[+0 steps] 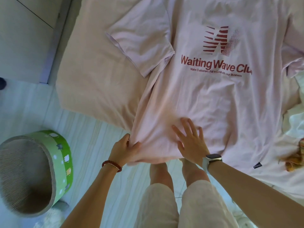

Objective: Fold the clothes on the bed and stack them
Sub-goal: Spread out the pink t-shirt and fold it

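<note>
At lower centre, the left hand (pixel 126 149) pinches the shirt (pixel 213 99) hem corner, likely to keep it taut, while the right hand (pixel 189 140) lies flat and open on the cloth just beside it, apparently smoothing it. The pale pink shirt, printed in red, is spread face-up on the bed (pixel 98 79), filling the frame's centre and right, unfolded.
</note>
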Action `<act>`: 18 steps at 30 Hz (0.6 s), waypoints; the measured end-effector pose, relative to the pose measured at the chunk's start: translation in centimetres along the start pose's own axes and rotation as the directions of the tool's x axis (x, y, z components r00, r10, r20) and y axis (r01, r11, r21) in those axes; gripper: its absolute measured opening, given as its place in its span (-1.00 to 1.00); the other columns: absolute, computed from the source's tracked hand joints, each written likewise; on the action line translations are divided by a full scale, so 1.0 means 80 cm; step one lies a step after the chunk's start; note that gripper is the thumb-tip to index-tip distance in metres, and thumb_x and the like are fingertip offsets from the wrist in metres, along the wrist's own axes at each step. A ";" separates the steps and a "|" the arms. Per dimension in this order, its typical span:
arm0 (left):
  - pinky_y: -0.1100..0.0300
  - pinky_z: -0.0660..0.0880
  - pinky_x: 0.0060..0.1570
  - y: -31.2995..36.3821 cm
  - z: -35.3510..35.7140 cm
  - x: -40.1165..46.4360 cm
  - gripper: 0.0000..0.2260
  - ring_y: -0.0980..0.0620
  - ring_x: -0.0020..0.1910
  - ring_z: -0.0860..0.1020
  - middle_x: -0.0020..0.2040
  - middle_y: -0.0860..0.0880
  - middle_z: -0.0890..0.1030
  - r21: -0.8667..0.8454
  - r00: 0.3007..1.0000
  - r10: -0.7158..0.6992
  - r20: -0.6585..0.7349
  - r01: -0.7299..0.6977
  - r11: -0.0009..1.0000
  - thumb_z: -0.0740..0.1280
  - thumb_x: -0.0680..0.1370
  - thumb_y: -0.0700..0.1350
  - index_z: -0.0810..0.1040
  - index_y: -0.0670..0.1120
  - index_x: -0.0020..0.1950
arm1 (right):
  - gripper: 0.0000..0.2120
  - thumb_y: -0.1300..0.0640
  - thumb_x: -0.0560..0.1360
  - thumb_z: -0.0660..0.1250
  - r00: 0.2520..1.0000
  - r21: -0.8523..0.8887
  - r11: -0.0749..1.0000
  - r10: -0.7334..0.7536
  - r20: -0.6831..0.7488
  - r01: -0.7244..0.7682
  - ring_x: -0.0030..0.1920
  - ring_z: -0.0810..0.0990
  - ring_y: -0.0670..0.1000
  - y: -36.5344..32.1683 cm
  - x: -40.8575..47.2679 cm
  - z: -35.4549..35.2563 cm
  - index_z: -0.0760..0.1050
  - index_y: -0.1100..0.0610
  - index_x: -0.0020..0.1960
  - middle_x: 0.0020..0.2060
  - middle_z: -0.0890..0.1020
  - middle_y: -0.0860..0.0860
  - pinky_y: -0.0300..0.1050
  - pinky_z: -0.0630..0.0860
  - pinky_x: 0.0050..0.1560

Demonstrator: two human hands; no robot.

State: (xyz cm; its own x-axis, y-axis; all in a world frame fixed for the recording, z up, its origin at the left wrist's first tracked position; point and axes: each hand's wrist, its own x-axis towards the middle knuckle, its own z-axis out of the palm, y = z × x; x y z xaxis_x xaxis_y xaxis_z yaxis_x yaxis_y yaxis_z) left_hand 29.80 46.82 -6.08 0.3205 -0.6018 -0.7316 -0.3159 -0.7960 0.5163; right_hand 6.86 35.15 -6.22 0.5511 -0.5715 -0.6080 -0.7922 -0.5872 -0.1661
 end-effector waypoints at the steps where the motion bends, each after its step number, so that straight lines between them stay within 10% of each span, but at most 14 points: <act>1: 0.23 0.25 -0.39 -0.010 -0.001 -0.001 -0.70 0.05 -0.43 0.30 -0.42 0.00 0.34 0.015 0.998 -0.036 0.044 0.035 0.999 0.34 0.46 0.03 0.32 -0.13 -0.27 | -0.44 0.03 0.54 0.13 1.000 -0.017 1.000 0.005 0.029 -0.004 0.50 -0.10 0.19 -0.001 0.000 0.004 0.07 -0.04 0.51 0.52 -0.05 0.13 0.21 0.06 0.39; 9: 0.07 0.36 -0.11 -0.036 0.002 -0.027 -0.71 -0.02 -0.21 0.39 -0.24 -0.13 0.41 -0.442 0.963 -0.259 0.080 0.267 0.856 0.24 0.45 0.05 0.38 -0.18 -0.21 | -0.42 0.04 0.50 0.21 0.998 -0.036 0.999 0.018 0.062 -0.016 0.49 -0.04 0.24 -0.018 -0.001 0.004 0.15 0.01 0.49 0.50 0.01 0.18 0.24 0.12 0.37; 13: 0.25 0.19 -0.36 -0.020 0.017 -0.033 -0.68 0.06 -0.39 0.24 -0.38 0.00 0.26 -0.376 0.978 -0.192 -0.084 0.148 0.915 0.19 0.60 -0.03 0.25 -0.11 -0.31 | -0.47 0.12 0.35 0.43 0.976 -0.032 0.976 -0.215 -0.030 0.214 0.36 0.38 0.21 -0.032 -0.013 0.009 0.47 0.06 0.31 0.37 0.40 0.15 0.28 0.37 0.26; 18: 0.30 0.46 -0.42 -0.031 0.011 -0.042 -0.77 0.01 -0.37 0.48 -0.37 -0.07 0.46 -0.293 0.987 -0.157 0.039 0.161 0.942 0.35 0.53 -0.07 0.44 -0.16 -0.25 | -0.49 0.12 0.43 0.32 0.940 0.027 0.940 -0.339 0.015 0.339 0.42 0.29 0.17 -0.059 -0.017 0.021 0.39 0.03 0.37 0.41 0.34 0.11 0.24 0.24 0.37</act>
State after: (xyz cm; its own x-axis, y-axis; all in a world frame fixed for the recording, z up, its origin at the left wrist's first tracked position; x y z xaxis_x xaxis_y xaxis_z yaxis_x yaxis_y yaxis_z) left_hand 28.67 50.86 -5.29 0.3314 -0.4664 -0.8202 0.0155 -0.8665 0.4989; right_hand 9.44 39.65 -5.90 0.7833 -0.3296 -0.5270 -0.5653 -0.7303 -0.3835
